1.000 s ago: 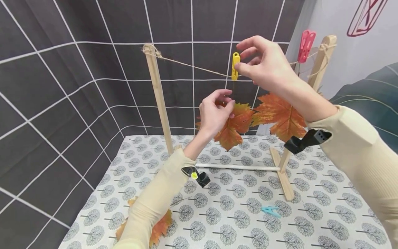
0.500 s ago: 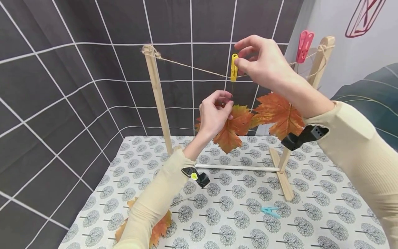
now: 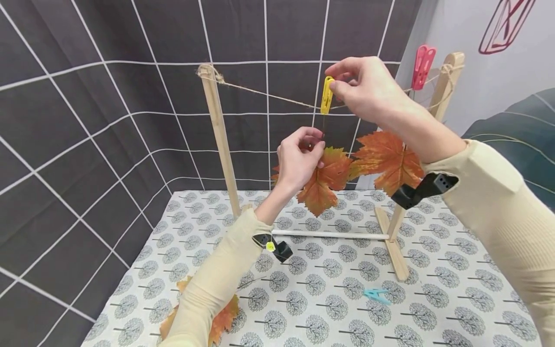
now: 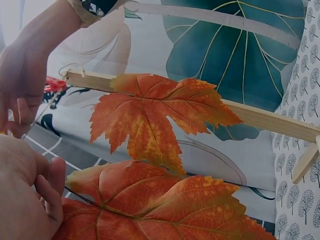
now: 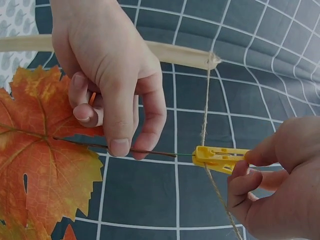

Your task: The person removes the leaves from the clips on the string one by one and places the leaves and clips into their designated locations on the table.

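Observation:
My right hand [image 3: 368,91] pinches the upper end of a yellow clothespin [image 3: 326,96] between thumb and fingers. In the right wrist view the pin's nose lies over the twine [image 5: 205,112], with a thin green wire at the tip of an artificial maple leaf's brown stem [image 5: 162,153] running up to it. Lower on that stem, my left hand [image 3: 299,156] pinches it between thumb and index finger. The orange-red leaf [image 3: 321,193] hangs below, partly hidden by the left hand in the head view. To its right hangs another maple leaf [image 3: 392,161], under a pink clothespin [image 3: 422,67].
The twine spans two wooden posts, a left post [image 3: 218,140] and a right post [image 3: 448,82], joined low down by a white rod [image 3: 329,234]. A blue clothespin [image 3: 377,295] lies on the tree-print cloth [image 3: 312,303]. Another leaf [image 3: 225,318] lies partly under my left forearm.
The yellow clothespin has tipped slightly, its top leaning right, and the right hand's fingers have drawn in closer around it. The left hand keeps its pinch on the stem, almost unmoved.

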Action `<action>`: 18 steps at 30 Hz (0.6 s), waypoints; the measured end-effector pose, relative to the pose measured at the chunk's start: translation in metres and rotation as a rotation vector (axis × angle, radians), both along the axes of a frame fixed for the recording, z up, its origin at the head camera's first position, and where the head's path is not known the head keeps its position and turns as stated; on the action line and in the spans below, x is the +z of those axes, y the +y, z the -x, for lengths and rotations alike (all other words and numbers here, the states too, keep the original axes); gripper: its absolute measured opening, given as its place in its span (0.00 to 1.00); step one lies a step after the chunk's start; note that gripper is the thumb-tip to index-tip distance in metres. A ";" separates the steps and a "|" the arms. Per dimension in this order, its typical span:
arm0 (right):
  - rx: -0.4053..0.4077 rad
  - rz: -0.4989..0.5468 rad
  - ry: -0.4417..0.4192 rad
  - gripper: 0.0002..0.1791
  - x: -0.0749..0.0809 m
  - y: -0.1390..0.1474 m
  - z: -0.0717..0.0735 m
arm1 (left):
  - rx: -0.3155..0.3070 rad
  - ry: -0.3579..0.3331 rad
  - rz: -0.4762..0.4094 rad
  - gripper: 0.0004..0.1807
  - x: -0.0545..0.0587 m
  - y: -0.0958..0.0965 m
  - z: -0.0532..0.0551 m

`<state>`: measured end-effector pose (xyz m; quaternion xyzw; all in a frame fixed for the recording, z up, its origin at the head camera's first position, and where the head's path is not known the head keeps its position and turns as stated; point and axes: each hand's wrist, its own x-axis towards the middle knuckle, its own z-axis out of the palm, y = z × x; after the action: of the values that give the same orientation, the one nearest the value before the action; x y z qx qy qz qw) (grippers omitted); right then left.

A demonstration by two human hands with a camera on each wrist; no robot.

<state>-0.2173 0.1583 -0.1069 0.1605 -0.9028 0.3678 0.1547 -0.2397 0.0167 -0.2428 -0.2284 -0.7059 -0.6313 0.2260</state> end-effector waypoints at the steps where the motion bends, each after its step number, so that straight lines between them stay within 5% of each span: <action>1: -0.003 -0.003 0.002 0.21 0.000 0.000 0.000 | -0.001 -0.001 0.000 0.07 0.000 0.000 0.000; 18: -0.042 0.037 0.047 0.19 0.001 0.003 0.001 | -0.024 0.006 -0.012 0.07 0.006 0.002 0.000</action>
<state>-0.2188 0.1617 -0.1064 0.1474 -0.8951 0.3772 0.1864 -0.2394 0.0185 -0.2366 -0.2377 -0.6986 -0.6374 0.2219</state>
